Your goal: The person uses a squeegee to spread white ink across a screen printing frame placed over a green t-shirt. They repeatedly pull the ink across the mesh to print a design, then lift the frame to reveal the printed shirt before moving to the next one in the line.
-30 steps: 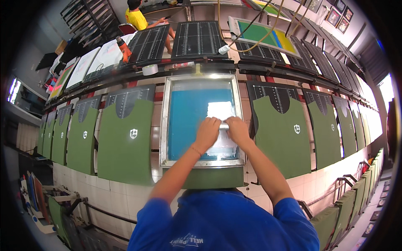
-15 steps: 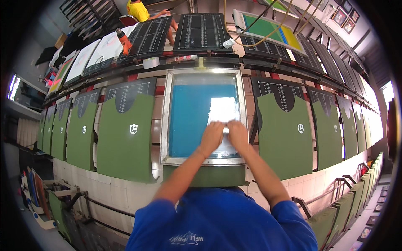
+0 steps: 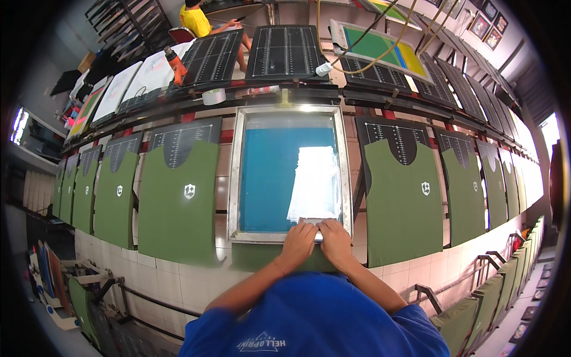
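A silkscreen with a metal frame (image 3: 235, 178) lies flat before me, its mesh blue with a broad patch of white ink (image 3: 315, 178) on the right half. At the near end of that patch, close to the frame's near bar, is a squeegee (image 3: 319, 237). My left hand (image 3: 299, 243) and my right hand (image 3: 335, 241) are closed on it side by side, covering most of it. Below the frame a strip of green shirt fabric (image 3: 256, 254) shows; the rest is hidden under the screen.
Green shirts with a white shield print lie on boards to the left (image 3: 178, 208) and right (image 3: 404, 208). Behind runs a rail with bare black boards (image 3: 282, 53), an orange heat gun (image 3: 176, 66), a tape roll (image 3: 214, 96) and another screen (image 3: 380, 47). A seated person in yellow (image 3: 195, 21) is beyond.
Both hands have drawn the squeegee toward me, from the middle of the mesh to its near end. The white patch now stretches further down. My view has tilted slightly upward.
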`<state>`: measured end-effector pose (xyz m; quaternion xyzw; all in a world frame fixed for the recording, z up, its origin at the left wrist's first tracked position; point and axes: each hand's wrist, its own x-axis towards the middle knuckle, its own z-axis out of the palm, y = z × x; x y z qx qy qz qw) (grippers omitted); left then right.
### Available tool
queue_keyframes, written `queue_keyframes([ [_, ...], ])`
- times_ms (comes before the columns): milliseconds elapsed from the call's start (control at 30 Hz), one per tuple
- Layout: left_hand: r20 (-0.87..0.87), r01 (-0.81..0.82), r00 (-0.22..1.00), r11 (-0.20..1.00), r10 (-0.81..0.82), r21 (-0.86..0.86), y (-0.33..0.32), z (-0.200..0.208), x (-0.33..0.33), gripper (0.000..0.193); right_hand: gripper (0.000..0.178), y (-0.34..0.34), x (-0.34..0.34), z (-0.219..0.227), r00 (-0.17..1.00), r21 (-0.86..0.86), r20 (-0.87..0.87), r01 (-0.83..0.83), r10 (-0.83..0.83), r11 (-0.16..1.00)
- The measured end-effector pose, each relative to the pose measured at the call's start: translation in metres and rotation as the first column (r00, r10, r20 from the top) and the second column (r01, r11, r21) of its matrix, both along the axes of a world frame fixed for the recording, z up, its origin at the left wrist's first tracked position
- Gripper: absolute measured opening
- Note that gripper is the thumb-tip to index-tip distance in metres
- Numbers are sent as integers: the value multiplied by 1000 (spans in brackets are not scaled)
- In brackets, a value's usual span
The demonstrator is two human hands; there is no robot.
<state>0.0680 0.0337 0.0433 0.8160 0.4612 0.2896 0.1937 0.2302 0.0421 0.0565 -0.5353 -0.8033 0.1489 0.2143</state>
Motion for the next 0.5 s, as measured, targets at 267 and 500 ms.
queue_keyframes([
  [267,93,-38,995,989,25,144,131,-12,3,31,23,135,2,-17,995,82,92,24,-31,996],
  [500,34,-57,998,993,53,107,136,3,2,32,30,145,3,-4,996,40,86,-28,24,999],
])
